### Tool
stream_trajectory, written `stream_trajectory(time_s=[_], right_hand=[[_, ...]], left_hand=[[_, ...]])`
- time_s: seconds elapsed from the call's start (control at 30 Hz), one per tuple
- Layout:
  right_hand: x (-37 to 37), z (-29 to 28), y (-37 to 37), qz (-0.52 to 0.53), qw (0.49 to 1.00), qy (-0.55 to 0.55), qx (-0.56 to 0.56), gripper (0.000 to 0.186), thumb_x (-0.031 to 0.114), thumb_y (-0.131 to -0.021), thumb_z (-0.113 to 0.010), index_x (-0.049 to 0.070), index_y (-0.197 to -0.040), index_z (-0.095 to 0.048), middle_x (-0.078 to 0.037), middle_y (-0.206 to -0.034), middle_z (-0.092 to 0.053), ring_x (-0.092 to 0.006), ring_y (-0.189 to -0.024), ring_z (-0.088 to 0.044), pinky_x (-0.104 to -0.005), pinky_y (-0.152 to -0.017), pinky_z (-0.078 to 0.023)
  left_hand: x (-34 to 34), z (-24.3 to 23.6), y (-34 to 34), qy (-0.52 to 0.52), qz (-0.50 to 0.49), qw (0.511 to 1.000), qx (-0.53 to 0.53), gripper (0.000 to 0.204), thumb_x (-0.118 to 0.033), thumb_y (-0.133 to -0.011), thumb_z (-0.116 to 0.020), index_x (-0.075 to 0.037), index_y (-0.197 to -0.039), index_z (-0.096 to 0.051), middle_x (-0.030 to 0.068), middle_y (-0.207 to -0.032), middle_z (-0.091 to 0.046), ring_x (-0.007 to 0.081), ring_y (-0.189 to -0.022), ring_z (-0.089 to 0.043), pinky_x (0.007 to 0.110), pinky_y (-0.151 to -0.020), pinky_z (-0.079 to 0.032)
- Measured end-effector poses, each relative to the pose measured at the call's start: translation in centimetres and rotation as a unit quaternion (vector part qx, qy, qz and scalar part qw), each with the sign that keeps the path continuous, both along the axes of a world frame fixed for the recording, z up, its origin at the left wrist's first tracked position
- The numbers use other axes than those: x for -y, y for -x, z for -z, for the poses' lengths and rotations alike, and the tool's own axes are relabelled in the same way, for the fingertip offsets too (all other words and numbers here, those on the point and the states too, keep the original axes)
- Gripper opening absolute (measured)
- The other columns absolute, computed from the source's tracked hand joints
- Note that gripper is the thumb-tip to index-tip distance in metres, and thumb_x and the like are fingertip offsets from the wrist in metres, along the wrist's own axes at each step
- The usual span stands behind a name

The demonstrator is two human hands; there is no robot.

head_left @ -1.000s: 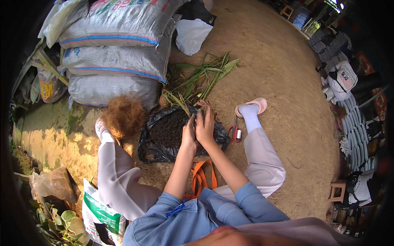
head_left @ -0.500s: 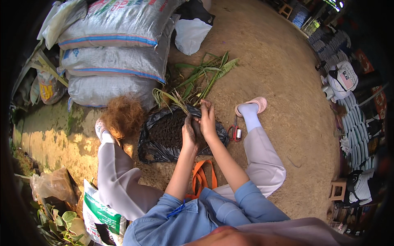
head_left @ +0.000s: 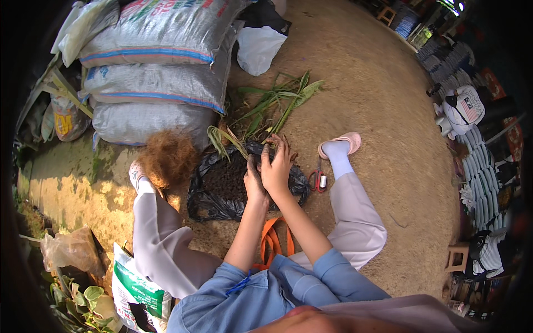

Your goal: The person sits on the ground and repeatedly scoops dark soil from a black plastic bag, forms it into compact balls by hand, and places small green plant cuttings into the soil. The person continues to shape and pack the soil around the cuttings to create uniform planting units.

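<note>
L hand (head_left: 254, 182) and R hand (head_left: 276, 171) cup the low end of the plant (head_left: 237, 145), fingers bent round it, over the dirt (head_left: 222, 180) in the black bag (head_left: 201, 208). Can't see btwn the palms. Too hard a squeeze could snap the stem; too loose, it could tip b/c the leaves lean L.

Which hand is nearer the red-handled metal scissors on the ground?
Right. The right hand is apart from the red-handled scissors, to their left; the left hand is farther left, beyond the right one.
</note>
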State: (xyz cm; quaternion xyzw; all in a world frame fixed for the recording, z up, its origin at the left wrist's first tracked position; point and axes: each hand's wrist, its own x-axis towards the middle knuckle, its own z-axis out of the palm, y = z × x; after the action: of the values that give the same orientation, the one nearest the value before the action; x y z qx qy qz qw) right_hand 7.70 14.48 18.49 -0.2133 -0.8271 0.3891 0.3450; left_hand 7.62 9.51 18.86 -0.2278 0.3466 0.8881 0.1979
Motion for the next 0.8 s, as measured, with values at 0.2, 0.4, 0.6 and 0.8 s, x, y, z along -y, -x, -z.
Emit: stream_trajectory(time_s=[0.2,0.4,0.6,0.8], right_hand=[[-2.2,0.4,0.5,-0.072,0.847,0.526,-0.006,0.03,0.033,-0.092,-0.049,0.009,-0.11,-0.051,-0.006,-0.116,-0.051,-0.0194,-0.101,-0.05,-0.0378,-0.086,-0.043],[-3.6,0.2,-0.3,-0.067,0.87,0.484,-0.063,0.039,0.04,-0.094,-0.042,0.01,-0.117,-0.048,-0.007,-0.12,-0.047,-0.0177,-0.107,-0.045,-0.0342,-0.091,-0.037],[-2.1,0.7,-0.2,-0.187,0.963,0.151,0.12,0.067,0.053,-0.093,-0.032,0.013,-0.144,-0.017,-0.018,-0.15,-0.001,-0.036,-0.139,0.002,-0.0512,-0.11,-0.009],[-3.3,-1.9,-0.5,-0.235,0.813,0.533,0.028,0.075,0.06,-0.091,-0.033,0.013,-0.145,-0.012,-0.016,-0.129,-0.038,-0.0202,-0.107,-0.05,-0.0326,-0.099,-0.035]], left_hand=[[0.4,2.2,0.2,-0.195,0.065,0.977,-0.052,0.031,-0.033,-0.095,-0.045,-0.006,-0.083,-0.054,0.006,-0.087,-0.056,0.017,-0.087,-0.055,0.031,-0.081,-0.044],[0.8,2.1,1.0,-0.325,0.174,0.928,-0.063,0.04,-0.033,-0.097,-0.037,0.001,-0.105,-0.056,0.0149,-0.123,-0.051,0.0239,-0.115,-0.048,0.036,-0.1,-0.037],[0.6,0.9,-0.3,-0.094,0.161,0.972,-0.147,0.05,-0.033,-0.099,-0.033,-0.005,-0.141,-0.028,0.0116,-0.139,-0.037,0.0237,-0.127,-0.037,0.035,-0.101,-0.035],[0.4,2.7,1.2,-0.261,0.174,0.943,-0.112,0.051,-0.036,-0.099,-0.031,-0.004,-0.139,-0.031,0.0111,-0.14,-0.036,0.0241,-0.13,-0.035,0.035,-0.104,-0.033]])
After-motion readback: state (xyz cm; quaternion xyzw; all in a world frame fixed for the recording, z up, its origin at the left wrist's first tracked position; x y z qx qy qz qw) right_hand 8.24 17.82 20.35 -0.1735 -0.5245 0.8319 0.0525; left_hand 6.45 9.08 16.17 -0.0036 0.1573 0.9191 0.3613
